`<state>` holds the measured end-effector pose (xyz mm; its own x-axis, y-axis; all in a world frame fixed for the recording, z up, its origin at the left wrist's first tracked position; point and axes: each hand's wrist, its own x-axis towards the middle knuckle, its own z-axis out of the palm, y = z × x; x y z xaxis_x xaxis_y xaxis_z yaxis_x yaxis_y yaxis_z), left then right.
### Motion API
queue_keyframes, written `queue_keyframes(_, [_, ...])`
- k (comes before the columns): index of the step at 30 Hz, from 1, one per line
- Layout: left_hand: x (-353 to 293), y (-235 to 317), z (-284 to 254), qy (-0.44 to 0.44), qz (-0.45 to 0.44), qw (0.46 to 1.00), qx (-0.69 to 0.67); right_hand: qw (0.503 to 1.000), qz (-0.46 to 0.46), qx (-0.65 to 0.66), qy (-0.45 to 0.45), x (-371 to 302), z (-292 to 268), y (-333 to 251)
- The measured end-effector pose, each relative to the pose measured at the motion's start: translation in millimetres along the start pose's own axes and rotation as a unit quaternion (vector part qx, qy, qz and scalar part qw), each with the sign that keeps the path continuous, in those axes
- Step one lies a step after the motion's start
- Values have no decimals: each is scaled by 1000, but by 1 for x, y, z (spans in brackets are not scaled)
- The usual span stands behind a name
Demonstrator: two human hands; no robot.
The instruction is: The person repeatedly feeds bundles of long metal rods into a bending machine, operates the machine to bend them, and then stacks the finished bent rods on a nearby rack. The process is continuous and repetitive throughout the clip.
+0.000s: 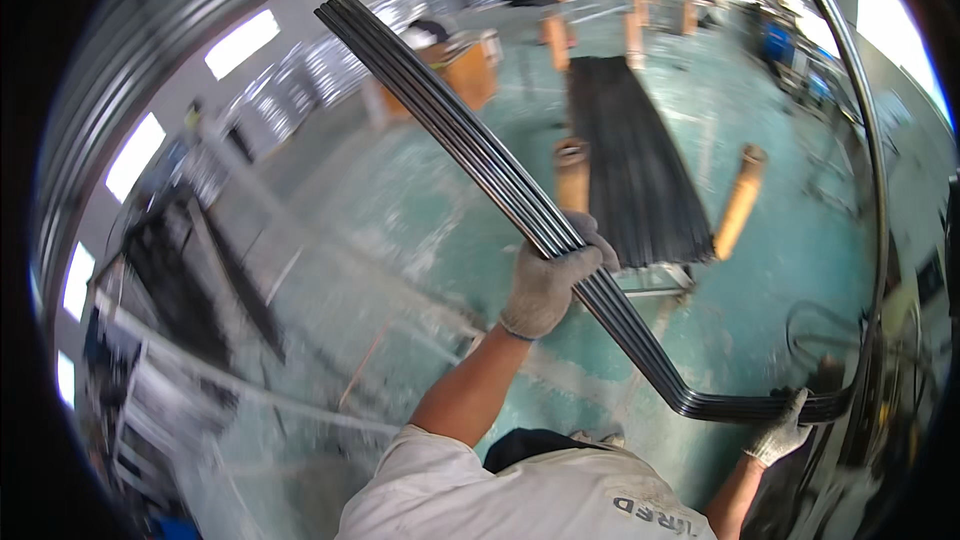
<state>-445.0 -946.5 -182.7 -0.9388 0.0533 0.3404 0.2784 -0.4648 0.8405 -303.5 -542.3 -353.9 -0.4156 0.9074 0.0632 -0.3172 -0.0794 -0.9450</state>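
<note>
A bundle of several long dark metal tubes [470, 155], bent near its lower part, runs from the upper left down across the middle, then sideways to the right. From there tubing appears to curve up along the right rim to the top. My left hand [543, 285], in a grey work glove, is wrapped round the straight stretch, fingers closed. My right hand [783, 434], in a light glove, grips the bundle from below, right of the bend, thumb up against its near side. The tubes hide part of its fingers.
Ahead, a stack of long dark tubes [635, 160] lies between orange posts [740, 202]. A wooden desk or box [467, 75] stands farther left. Dark pieces rest on a frame [180, 285] at left. Wrapped silvery bundles [330, 70] line the far wall; equipment [800, 50] stands at right.
</note>
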Motion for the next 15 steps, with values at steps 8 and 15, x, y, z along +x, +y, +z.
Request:
queue_keyframes(8, [-84, 140, -160, 348, 118, 930, 29, 954, -3, 39, -297, -99, 257, 5])
queue_keyframes(15, [-135, 243, -351, 379, 268, 881, -91, 859, -253, -49, -442, -296, 453, -128])
